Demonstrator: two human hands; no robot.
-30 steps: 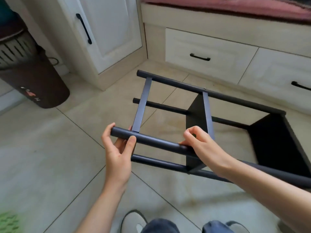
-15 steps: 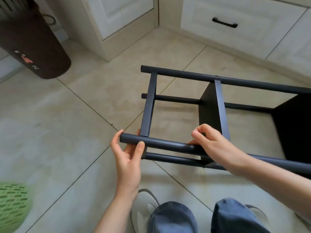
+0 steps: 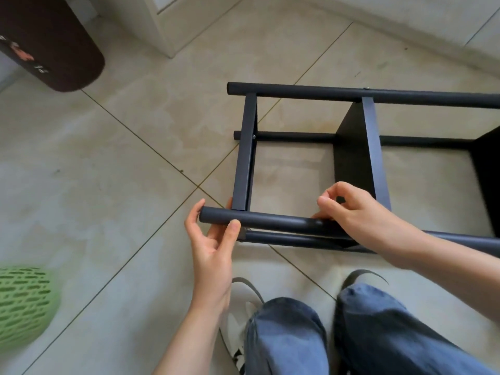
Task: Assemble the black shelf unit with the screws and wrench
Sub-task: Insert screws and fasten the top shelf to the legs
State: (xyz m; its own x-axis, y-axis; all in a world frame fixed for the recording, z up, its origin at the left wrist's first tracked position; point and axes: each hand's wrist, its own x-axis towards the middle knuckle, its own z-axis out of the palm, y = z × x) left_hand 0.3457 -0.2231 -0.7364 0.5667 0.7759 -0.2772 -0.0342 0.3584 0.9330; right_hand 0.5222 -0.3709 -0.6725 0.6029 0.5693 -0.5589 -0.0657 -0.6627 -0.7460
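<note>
The black shelf unit (image 3: 354, 147) lies on its side on the tiled floor, with round black poles running left to right and flat black panels between them. My left hand (image 3: 213, 239) cups the free left end of the nearest upper pole (image 3: 270, 219), thumb on its front, fingers behind. My right hand (image 3: 351, 212) rests on the same pole further right, beside the middle panel (image 3: 351, 147), with thumb and forefinger pinched together; anything between them is too small to tell. A small screw head (image 3: 253, 136) shows on the left crossbar. No wrench is in view.
A dark brown bin (image 3: 54, 47) stands at the top left. A green mesh object (image 3: 24, 304) lies at the left edge. White cabinet bases (image 3: 167, 25) run along the top. My knees in blue jeans (image 3: 286, 336) and shoes sit just below the shelf.
The view has tilted down and moved closer, so the drawers have left the frame. My hands stay on the near pole; the right fingers have lifted into a pinch.
</note>
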